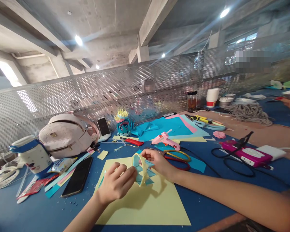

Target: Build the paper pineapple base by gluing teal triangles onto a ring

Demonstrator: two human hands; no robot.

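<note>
Above a sheet of yellow paper (pixel 145 206) I hold a pointed ring of folded paper (pixel 142 170), pale blue and yellow with zigzag tips. My left hand (pixel 117 182) is closed at its left side, knuckles toward me. My right hand (pixel 157 161) pinches its upper right edge, with some fingers hidden behind the paper. Just beyond lie a pink glue gun (pixel 166 141) and scissors (pixel 178 158) with yellow and red handles. A finished-looking paper piece with blue petals and a yellow crown (pixel 124 124) stands farther back.
At left are a pink backpack (pixel 65 135), a white and blue bottle (pixel 33 156) and a black phone (pixel 77 177). A red utility knife (pixel 134 141) lies ahead. Blue paper sheets (pixel 169 127) spread behind it. A magenta power strip (pixel 246 154) with black cord sits right. Perforated metal screen (pixel 99 93) bounds the table.
</note>
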